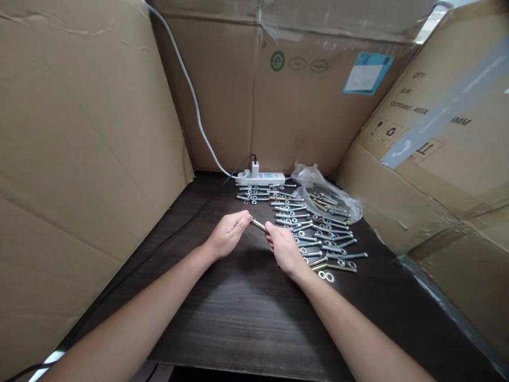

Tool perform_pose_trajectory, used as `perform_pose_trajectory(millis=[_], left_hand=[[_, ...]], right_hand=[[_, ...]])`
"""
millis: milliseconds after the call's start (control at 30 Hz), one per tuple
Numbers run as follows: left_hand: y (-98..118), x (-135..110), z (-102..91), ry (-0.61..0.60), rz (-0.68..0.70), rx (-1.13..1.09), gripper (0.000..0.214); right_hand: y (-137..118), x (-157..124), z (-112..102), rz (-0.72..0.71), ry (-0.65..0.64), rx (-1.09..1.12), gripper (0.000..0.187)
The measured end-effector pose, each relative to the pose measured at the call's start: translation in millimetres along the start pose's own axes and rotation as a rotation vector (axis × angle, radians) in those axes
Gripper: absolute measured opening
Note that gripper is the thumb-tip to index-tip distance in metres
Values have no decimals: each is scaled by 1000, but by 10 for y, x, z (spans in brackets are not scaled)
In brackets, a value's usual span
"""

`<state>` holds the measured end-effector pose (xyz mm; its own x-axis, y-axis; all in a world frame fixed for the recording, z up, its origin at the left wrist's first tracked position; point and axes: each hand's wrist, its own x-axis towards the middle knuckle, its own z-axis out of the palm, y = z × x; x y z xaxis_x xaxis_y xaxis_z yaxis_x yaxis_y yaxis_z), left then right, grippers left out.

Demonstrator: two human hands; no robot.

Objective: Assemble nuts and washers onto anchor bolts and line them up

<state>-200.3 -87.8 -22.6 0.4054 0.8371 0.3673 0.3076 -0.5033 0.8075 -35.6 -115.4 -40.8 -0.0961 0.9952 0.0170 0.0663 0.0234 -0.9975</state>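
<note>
Between my two hands, just above the table (222, 307), is a metal expansion bolt (259, 225), tilted down toward the right. The fingers of my left hand (229, 233) pinch its upper left end, and my right hand (284, 246) is closed around its lower right end. Both tips of the bolt are hidden by fingers. Right beside my right hand lie rows of bolts (333, 249) with sleeves, silvery and some brassy. Loose flat washers (330, 277) lie at the near end of those rows.
A clear plastic bag (352, 204) with more bolts lies at the back right. Behind the rows is a white power strip (266, 178) with a plugged-in adapter. A black cable (167, 239) crosses the table's left side. Cardboard walls (214, 95) enclose the back and both sides.
</note>
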Motion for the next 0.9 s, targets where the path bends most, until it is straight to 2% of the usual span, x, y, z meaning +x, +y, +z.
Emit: perform_pose_trajectory(millis=[167,300,433,667,900], left_hand=[[73,-15,8,-58,40,135,37],[156,-38,17,-84,84,243,33],[213,-53,13,-105,99,314,28],[294,-44,-10,-131,157,438,15],[318,-36,-25,-144,134,486,17]], right_hand=[[-67,-18,-2,43,-71,139,46],[-153,-48,-10,79,-140,296,33],[-174,-74,5,79,-221,280,30],[-138,-42,-17,-14,-131,156,31],[-170,-37,-52,-100,-55,17,27]])
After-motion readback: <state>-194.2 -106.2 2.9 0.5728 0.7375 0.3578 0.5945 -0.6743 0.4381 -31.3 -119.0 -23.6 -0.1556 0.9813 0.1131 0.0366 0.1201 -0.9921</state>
